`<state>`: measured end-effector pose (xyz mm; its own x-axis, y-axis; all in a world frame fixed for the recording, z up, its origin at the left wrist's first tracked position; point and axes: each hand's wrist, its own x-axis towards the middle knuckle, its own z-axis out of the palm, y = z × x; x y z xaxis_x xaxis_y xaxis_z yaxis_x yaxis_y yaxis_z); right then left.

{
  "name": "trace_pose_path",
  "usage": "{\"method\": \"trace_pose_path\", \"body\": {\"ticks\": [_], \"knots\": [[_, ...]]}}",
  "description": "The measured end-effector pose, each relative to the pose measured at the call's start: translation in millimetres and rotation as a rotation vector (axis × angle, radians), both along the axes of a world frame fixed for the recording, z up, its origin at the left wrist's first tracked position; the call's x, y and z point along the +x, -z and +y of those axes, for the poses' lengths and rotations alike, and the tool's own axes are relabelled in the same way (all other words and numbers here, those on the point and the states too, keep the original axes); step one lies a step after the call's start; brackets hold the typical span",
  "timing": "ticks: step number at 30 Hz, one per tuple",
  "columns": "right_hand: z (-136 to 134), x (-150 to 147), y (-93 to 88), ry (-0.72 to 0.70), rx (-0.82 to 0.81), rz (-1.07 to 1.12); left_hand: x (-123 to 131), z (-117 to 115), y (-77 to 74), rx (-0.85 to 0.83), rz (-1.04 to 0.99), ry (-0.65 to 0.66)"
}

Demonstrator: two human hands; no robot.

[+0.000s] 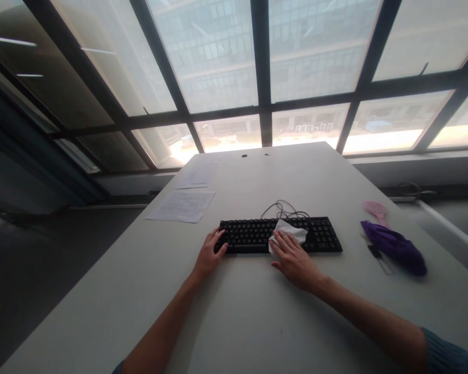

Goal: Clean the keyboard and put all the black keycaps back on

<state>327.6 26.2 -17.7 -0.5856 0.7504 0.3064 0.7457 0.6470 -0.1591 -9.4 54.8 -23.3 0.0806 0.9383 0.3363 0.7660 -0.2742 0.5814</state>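
Note:
A black keyboard lies across the white table, its thin cable coiled behind it. My left hand grips the keyboard's left end, with the thumb at the front edge and the fingers on the corner. On the right half of the keys rests a white cloth or tissue. My right hand lies over it with the fingers extended, pressing it onto the keys. Part of the cloth is hidden beneath that hand.
Printed sheets lie at the table's left side. To the right are a purple pouch, a pink brush-like item and a small black object with a metal loop. Large windows stand behind the table.

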Motion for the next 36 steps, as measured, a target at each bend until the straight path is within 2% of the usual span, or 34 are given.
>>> {"method": "trace_pose_path", "body": {"ticks": [6, 11, 15, 19, 22, 26, 30, 32, 36], "knots": [[-1, 28, 7.0, 0.053, 0.083, -0.033, -1, 2, 2.3, 0.010, 0.022, 0.002], [-4, 38, 9.5, 0.102, 0.074, 0.017, -1, 1, 3.0, 0.033, 0.030, 0.005], [-6, 23, -4.0, 0.063, 0.016, 0.102, 5, -1, 0.0, 0.082, 0.050, -0.023], [-1, -13, -17.7, -0.003, -0.042, 0.161, 19, -7, -10.9, 0.200, 0.102, -0.057], [5, -43, -18.9, -0.029, -0.094, 0.223, 31, -15, -21.0, 0.288, 0.138, 0.020], [10, -68, -11.7, -0.069, -0.105, 0.304, 46, -25, -27.7, 0.330, 0.186, 0.203], [14, -71, -0.7, 0.089, -0.030, 0.316, 57, -29, -24.2, 0.338, 0.240, 0.343], [18, -69, 4.0, 0.125, -0.008, 0.266, 61, -28, -20.2, 0.348, 0.279, 0.392], [22, -68, 5.8, -0.010, 0.024, 0.192, 66, -25, -12.2, 0.363, 0.366, 0.440]]}}
